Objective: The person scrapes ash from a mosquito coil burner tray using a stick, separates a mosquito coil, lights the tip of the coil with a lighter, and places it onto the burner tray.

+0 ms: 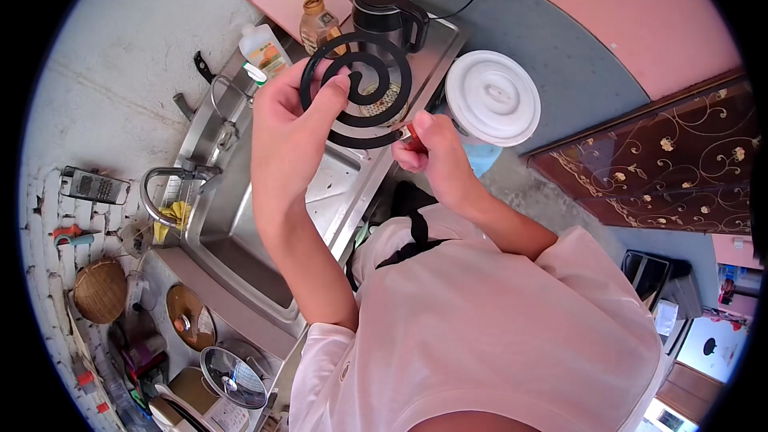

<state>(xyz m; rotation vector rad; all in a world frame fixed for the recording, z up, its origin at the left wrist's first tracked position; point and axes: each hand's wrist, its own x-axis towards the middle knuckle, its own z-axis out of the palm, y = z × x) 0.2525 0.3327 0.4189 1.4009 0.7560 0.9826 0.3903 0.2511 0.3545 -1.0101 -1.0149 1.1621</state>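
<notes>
My left hand (290, 120) pinches a black mosquito coil (368, 142) between thumb and fingers, holding it up over the metal counter beside the sink. A small red lighter (414, 138) is gripped in my right hand (438, 152). Its top sits right at the coil's outer end; whether they touch and whether a flame burns, I cannot tell. Behind the coil are a patterned round item (384, 100), partly covered, a brown jar (318, 24) and a dark kettle (384, 12).
The steel sink (240, 216) with its curved tap (152, 192) lies to the left. A white lidded bucket (493, 96) stands to the right of the counter. Pot lids (190, 316) and a woven basket (100, 291) are at lower left. A white bottle (262, 46) stands near the wall.
</notes>
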